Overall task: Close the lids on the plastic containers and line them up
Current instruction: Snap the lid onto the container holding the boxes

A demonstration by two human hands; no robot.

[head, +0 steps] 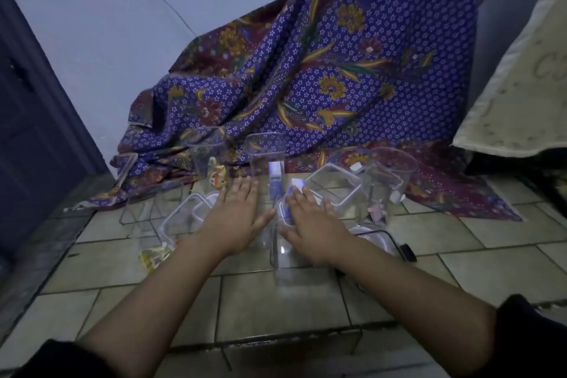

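Left hand (237,218), right hand (313,224) flat, fingers straight, pressing lid (286,209) onto near-centre container (282,264). Tall container (266,156) behind looks open. Others scattered; most work left, I judge.

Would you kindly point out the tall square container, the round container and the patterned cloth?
tall square container (264,153): head view, upper front wall.
round container (385,175): head view, side wall.
patterned cloth (368,55): head view, draped middle.
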